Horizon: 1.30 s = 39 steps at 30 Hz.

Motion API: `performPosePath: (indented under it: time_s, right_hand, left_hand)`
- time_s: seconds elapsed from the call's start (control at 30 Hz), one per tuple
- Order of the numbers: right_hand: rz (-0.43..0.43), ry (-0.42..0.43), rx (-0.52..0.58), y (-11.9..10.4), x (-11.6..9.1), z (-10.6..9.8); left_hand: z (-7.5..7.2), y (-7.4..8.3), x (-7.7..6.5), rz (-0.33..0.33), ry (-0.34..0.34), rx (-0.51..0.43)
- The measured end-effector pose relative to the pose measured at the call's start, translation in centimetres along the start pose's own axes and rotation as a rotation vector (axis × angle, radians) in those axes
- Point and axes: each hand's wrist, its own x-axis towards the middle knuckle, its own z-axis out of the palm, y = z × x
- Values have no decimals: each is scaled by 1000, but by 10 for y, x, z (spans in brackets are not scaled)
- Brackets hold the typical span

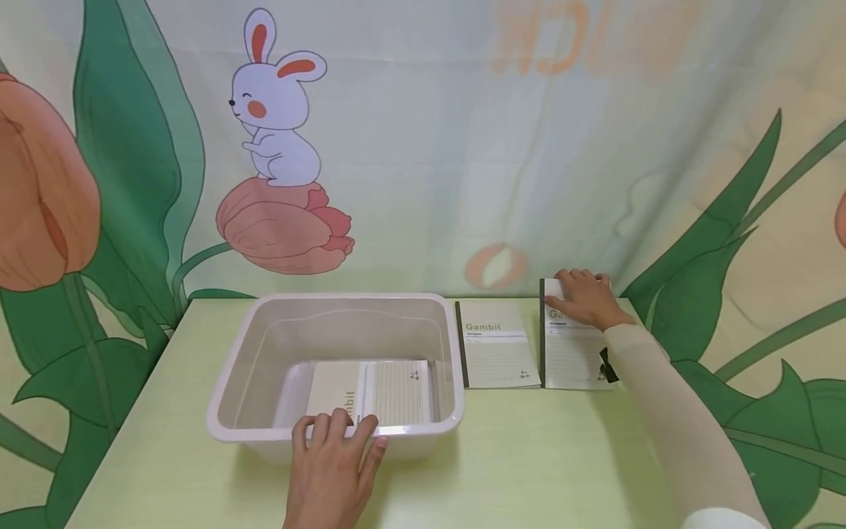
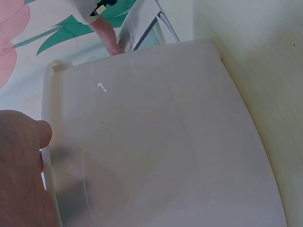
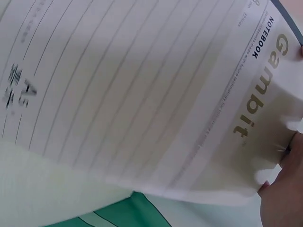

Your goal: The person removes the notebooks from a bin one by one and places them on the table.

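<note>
At the front rim of a pale plastic basin, my left hand grips with fingers hooked over the edge and the thumb outside. The left wrist view shows the basin's outer wall, with the hand at its left side. My right hand holds a cream notebook by its top part, thumb on the cover near the dark spine. Its "Gambit" lettering and ruled cover fill the right wrist view. Just left of it, a matching notebook lies face up. Inside the basin lies another such notebook, turned sideways.
The light green table carries the basin and notebooks. Behind the table hangs a cloth backdrop printed with a rabbit and tulips. The basin's right rim stands close beside the lying notebook.
</note>
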Motion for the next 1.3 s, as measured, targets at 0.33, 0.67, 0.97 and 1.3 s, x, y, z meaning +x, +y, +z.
performPosePath:
  time_s: [0.33,0.67,0.97,1.3]
  right_hand:
    - [39,-68,90,-2,1,17]
    - [-92,43,51,-26,-13,-22]
    - [-303,231,18,-75,-31,-87]
    - [-532,322,-27,-139,-42,-143]
  left_hand:
    - [2,3,-1,8,-11,-8]
    - [-1,3,2,6,-19,-11]
    - [-1,1,1,7,6,-9]
    - [1,-1,0,2,12,-19]
